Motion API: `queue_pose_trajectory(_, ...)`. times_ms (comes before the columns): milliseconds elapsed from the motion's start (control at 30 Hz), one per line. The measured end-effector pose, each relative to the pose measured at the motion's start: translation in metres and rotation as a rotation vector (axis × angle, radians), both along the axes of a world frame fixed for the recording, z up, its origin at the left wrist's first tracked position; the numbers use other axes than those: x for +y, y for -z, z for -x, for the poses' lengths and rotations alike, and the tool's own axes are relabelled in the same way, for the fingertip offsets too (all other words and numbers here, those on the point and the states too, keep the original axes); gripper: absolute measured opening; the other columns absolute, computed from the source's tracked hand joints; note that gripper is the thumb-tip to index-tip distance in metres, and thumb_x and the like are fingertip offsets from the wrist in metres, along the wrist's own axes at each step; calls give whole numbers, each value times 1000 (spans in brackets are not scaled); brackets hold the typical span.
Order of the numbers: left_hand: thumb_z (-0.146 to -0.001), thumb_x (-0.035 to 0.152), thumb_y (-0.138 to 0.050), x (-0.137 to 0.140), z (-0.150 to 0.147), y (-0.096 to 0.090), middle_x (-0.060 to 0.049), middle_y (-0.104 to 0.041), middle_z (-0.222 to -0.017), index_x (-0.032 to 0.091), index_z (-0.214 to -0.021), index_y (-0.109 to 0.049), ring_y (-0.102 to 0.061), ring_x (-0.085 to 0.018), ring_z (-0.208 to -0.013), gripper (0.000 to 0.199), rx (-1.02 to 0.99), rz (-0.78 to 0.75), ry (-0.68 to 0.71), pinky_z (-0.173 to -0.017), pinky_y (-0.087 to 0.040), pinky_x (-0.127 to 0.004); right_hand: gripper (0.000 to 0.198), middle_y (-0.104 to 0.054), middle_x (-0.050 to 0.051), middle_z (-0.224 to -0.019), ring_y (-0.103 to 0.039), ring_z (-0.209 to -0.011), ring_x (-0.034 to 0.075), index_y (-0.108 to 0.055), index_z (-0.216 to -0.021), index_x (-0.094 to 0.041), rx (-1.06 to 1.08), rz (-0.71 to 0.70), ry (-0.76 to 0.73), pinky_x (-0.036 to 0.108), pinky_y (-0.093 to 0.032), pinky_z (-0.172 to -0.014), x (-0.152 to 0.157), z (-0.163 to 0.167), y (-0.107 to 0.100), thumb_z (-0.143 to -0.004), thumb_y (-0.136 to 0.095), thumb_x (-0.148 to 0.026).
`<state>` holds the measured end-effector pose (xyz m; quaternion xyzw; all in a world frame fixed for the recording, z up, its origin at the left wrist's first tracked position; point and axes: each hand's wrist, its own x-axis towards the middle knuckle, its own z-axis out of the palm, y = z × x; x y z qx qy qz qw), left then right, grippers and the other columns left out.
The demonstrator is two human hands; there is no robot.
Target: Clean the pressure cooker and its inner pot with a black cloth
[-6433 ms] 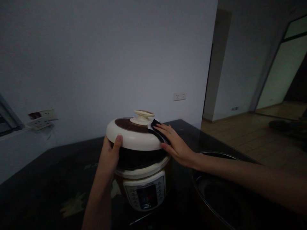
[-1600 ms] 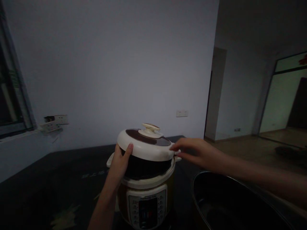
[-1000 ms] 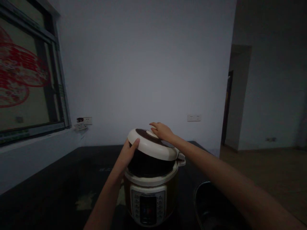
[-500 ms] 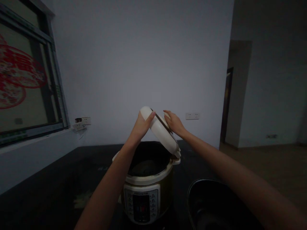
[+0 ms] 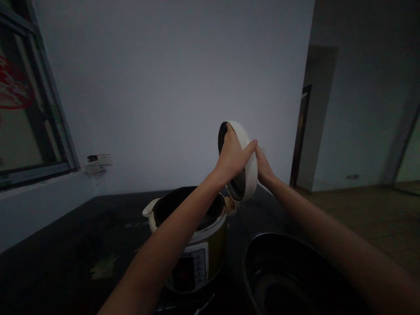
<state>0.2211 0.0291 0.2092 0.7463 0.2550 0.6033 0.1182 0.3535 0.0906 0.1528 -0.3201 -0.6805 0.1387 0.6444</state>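
Note:
A white pressure cooker lid [image 5: 252, 170] is held up on edge between my two hands, its dark inner side facing left. My left hand [image 5: 233, 151] is closed on the rim, thumb over the outer wall and fingers reaching to the inside. On the lid's far outer side, my right hand [image 5: 264, 166] grips it, with the fingers partly hidden. Below and to the left stands the electric pressure cooker [image 5: 216, 258], uncovered, with a dark interior and a front control panel. My left forearm hides part of its rim.
A large black pan [image 5: 278, 271] sits at the front right of the dark tabletop [image 5: 121, 240]. Left of the cooker lies a pale patch [image 5: 103, 267]. A loose wall socket [image 5: 95, 167] hangs by the window at the left.
Both hands have lifted the lid off the cooker's right side, carrying it up and right and turning it nearly upright. The view has shifted a little.

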Motion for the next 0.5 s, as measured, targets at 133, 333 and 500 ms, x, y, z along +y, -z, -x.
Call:
queue_pose_trajectory(133, -85, 36, -62, -2, -20, 6, -25, -17, -159, 9, -152, -9, -10, -31, -150, 89, 32, -36, 12, -121, -8, -48, 46, -64, 11, -124, -58, -117, 25, -57, -123, -21, 86, 38, -42, 44, -47, -99, -2, -13, 6, -89, -45, -49)
queue_pose_trajectory(333, -86, 40, -58, -15, -27, 23, -22, -22, -159, 13, -152, -15, -18, -29, -149, 83, 179, -83, 114, -121, -13, -48, 49, -70, 9, -104, -64, -104, 27, -60, -114, -21, 183, 98, -61, 44, -52, -87, -7, -34, 16, -78, -55, -53)
queue_pose_trajectory(500, -81, 25, -61, -30, -37, 49, -21, -33, -154, 12, -149, -25, -28, -29, -145, 78, 254, -122, 177, -120, -20, -48, 45, -66, 6, -85, -63, -85, 23, -57, -102, -21, 300, 114, -42, 35, -52, -72, -9, -45, 24, -72, -54, -54)
